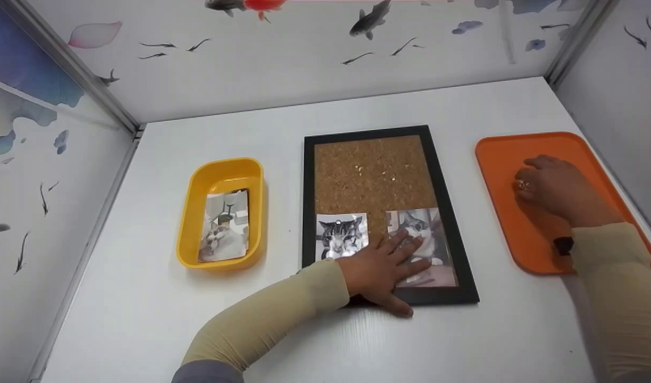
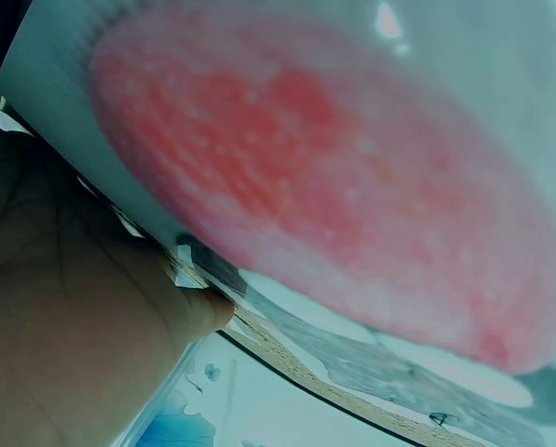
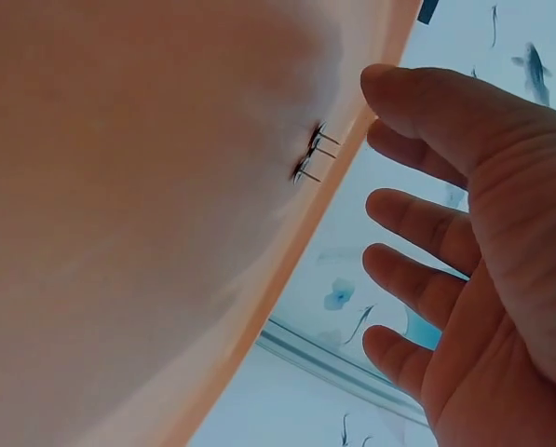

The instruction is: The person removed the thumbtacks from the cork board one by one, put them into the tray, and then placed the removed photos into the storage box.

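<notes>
My left hand (image 1: 389,268) lies with fingers spread on a cat photo (image 1: 418,226) at the lower right of a black-framed corkboard (image 1: 370,165). A second cat photo (image 1: 341,234) is beside it, with a thumbtack (image 1: 337,222) at its top edge. In the left wrist view the palm (image 2: 73,298) is at the edge of a photo with a large blurred pink-red patch (image 2: 305,186). Over the orange tray (image 1: 495,213), my right hand (image 1: 551,186) has its fingers loosely bent and apart. Several thumbtacks (image 3: 312,149) lie on the tray, points up, near the fingertips.
To the left stands a yellow bin (image 1: 184,239) holding a stack of photos (image 1: 224,229). Panels printed with fish, such as the back panel (image 1: 304,69), enclose the white table (image 1: 118,298) at the back and sides.
</notes>
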A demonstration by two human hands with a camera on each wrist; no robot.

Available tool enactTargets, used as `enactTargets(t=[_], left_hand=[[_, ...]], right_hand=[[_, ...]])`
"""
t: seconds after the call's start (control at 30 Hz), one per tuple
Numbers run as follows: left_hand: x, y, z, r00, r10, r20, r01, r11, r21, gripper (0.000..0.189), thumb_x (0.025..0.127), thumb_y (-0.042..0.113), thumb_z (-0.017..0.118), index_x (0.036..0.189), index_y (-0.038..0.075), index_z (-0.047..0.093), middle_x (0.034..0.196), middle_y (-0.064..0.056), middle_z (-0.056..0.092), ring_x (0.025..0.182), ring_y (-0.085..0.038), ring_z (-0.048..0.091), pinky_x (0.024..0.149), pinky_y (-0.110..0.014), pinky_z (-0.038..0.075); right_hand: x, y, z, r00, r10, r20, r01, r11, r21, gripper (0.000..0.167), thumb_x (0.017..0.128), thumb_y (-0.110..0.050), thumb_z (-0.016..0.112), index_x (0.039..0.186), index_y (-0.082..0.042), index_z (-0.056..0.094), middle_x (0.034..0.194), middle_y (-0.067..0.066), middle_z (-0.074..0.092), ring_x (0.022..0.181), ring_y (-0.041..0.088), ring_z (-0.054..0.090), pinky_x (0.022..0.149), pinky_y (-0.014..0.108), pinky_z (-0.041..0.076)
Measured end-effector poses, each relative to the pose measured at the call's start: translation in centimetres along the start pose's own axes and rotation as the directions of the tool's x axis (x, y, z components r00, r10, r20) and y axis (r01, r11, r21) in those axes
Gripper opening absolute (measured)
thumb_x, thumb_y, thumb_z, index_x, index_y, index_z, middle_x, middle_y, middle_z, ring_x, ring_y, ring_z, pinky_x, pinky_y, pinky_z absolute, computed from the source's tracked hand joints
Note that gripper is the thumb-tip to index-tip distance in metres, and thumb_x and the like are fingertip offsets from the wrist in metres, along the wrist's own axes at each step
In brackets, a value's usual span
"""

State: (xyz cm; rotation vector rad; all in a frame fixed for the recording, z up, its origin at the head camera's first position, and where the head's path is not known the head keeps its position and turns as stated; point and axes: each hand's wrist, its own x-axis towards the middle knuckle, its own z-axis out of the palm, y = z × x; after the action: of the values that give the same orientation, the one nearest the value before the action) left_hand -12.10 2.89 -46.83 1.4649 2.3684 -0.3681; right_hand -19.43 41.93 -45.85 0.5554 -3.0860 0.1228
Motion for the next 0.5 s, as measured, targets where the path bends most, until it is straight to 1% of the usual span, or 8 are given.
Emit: enactTargets(t=[0.07, 0.13, 0.23, 0.3, 0.4, 0.5], left_hand=[[-0.02, -0.01, -0.03, 1.0, -0.002, -0.001, 0.002, 1.0, 0.006, 0.1, 0.083, 0.086, 0.036, 0.159, 0.035, -0.005, 0.165, -0.003, -0.016, 0.15, -0.028, -0.015, 0.12, -0.05, 0.006], [-0.02, 0.01, -0.06, 1.0, -0.003, -0.002, 0.003, 1.0, 0.01, 0.1, 0.083, 0.086, 0.035, 0.159, 0.035, -0.004, 0.165, -0.003, -0.016, 0.15, -0.028, -0.015, 0.12, -0.05, 0.006], [-0.04, 0.03, -0.11, 1.0, -0.004, 0.001, 0.004, 1.0, 0.007, 0.1, 0.083, 0.086, 0.036, 0.159, 0.035, -0.004, 0.165, -0.003, -0.016, 0.15, -0.027, -0.015, 0.12, -0.049, 0.006], [-0.03, 0.04, -0.1, 1.0, -0.004, 0.002, 0.004, 1.0, 0.003, 0.1, 0.083, 0.087, 0.036, 0.159, 0.035, -0.004, 0.165, -0.002, -0.016, 0.15, -0.027, -0.015, 0.12, -0.049, 0.006], [-0.03, 0.06, -0.08, 1.0, -0.004, 0.0, 0.004, 1.0, 0.0, 0.1, 0.083, 0.086, 0.036, 0.159, 0.035, -0.004, 0.165, -0.003, -0.016, 0.15, -0.028, -0.015, 0.12, -0.049, 0.006], [0.0, 0.1, -0.05, 1.0, -0.003, -0.006, 0.003, 1.0, 0.006, 0.1, 0.083, 0.087, 0.035, 0.159, 0.035, -0.004, 0.165, -0.003, -0.016, 0.15, -0.028, -0.015, 0.12, -0.049, 0.006]], right_hand=[[-0.01, -0.06, 0.0, 0.999, 0.019, 0.029, -0.019, 1.0, 0.009, 0.039, 0.085, -0.013, 0.075, 0.117, 0.006, 0.065, 0.128, 0.035, 0.053, 0.125, 0.053, 0.041, 0.102, 0.067, 0.034], [-0.04, -0.11, 0.03, 0.996, 0.051, 0.075, -0.051, 0.999, 0.008, 0.048, 0.087, -0.019, 0.074, 0.125, 0.006, 0.059, 0.134, 0.038, 0.046, 0.129, 0.056, 0.034, 0.103, 0.07, 0.029], [-0.17, -0.16, 0.07, 0.986, 0.098, 0.138, -0.099, 0.995, 0.003, 0.06, 0.091, -0.034, 0.07, 0.135, 0.004, 0.052, 0.142, 0.039, 0.037, 0.133, 0.058, 0.025, 0.103, 0.074, 0.022], [-0.25, -0.22, 0.1, 0.98, 0.119, 0.161, -0.121, 0.993, 0.002, 0.067, 0.093, -0.044, 0.066, 0.138, 0.002, 0.049, 0.145, 0.039, 0.032, 0.135, 0.058, 0.022, 0.103, 0.075, 0.019], [-0.39, -0.34, 0.07, 0.978, 0.127, 0.167, -0.129, 0.992, 0.004, 0.077, 0.092, -0.056, 0.062, 0.141, 0.001, 0.046, 0.147, 0.039, 0.029, 0.136, 0.058, 0.019, 0.103, 0.076, 0.016], [-0.51, -0.48, -0.06, 0.978, 0.132, 0.161, -0.136, 0.991, 0.014, 0.082, 0.091, -0.06, 0.06, 0.143, 0.001, 0.044, 0.149, 0.038, 0.026, 0.137, 0.058, 0.017, 0.103, 0.077, 0.015]])
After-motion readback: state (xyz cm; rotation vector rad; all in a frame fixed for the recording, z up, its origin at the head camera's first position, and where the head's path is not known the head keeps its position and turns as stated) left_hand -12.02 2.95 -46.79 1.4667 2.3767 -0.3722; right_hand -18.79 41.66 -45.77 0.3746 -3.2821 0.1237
